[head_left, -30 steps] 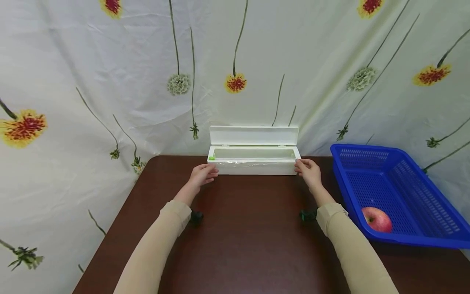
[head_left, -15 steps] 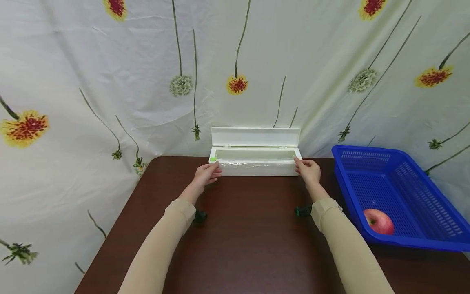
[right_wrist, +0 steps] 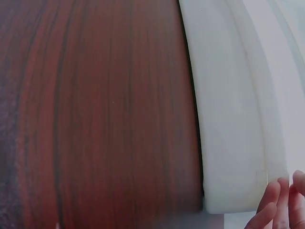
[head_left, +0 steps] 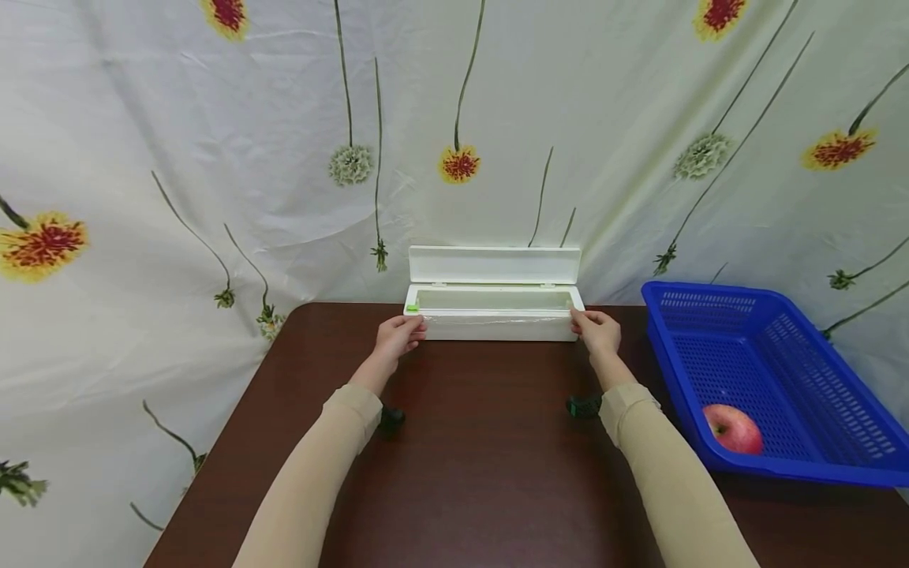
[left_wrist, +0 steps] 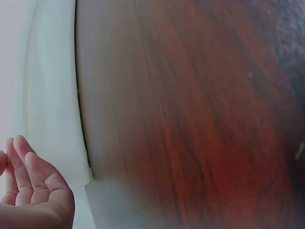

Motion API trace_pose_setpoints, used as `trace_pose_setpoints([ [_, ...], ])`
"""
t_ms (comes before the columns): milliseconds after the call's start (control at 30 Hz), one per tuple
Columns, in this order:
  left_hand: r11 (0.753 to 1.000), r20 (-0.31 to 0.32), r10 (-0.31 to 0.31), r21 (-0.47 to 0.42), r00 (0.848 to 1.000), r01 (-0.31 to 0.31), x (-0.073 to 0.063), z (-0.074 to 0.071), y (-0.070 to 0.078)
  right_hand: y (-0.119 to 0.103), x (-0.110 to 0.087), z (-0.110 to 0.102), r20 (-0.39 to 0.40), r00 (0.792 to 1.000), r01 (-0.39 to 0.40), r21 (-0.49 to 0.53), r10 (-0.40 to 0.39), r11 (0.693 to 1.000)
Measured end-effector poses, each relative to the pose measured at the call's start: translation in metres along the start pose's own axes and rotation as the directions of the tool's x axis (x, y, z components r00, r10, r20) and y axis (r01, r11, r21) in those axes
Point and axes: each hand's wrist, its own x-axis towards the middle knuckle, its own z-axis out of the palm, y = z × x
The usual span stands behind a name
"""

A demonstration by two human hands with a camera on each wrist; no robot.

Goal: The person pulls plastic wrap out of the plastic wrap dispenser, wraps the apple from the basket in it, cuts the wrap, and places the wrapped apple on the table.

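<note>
A long white cling film dispenser (head_left: 497, 328) lies at the back of the table, its lid (head_left: 495, 265) raised. Clear cling film (head_left: 490, 319) hangs a short way over the dispenser's front, with a creased, shiny edge. My left hand (head_left: 399, 338) pinches the film near its left corner. At the right corner my right hand (head_left: 598, 331) pinches it between thumb and fingers. Both wrist views show the fingertips of the left hand (left_wrist: 38, 191) and the right hand (right_wrist: 281, 202) close to the dispenser's front wall; the film there is hard to make out.
A blue plastic basket (head_left: 753, 347) stands on the right of the brown table (head_left: 483, 473), with a red apple (head_left: 734, 429) inside. A green slide piece (head_left: 413, 308) sits at the dispenser's left end. A flowered curtain (head_left: 284, 118) hangs right behind the dispenser.
Both hands stay at the film's corners with only slight shifts. The film's edge looks flatter and less crumpled than before. The head view has tilted a little.
</note>
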Motion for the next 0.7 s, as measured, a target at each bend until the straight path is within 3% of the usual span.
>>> trace_pose_setpoints([
  [433,1.0,0.081,0.012,-0.002,0.997,-0.012,-0.005,-0.005,-0.007,0.015,-0.005,-0.008,0.073,0.996,0.047,0.016,-0.048,0.999],
  [700,0.999,0.106,0.022,0.026,0.994,-0.025,-0.008,-0.007,-0.011,0.023,-0.012,-0.012,0.077,0.997,0.023,0.039,-0.026,0.999],
])
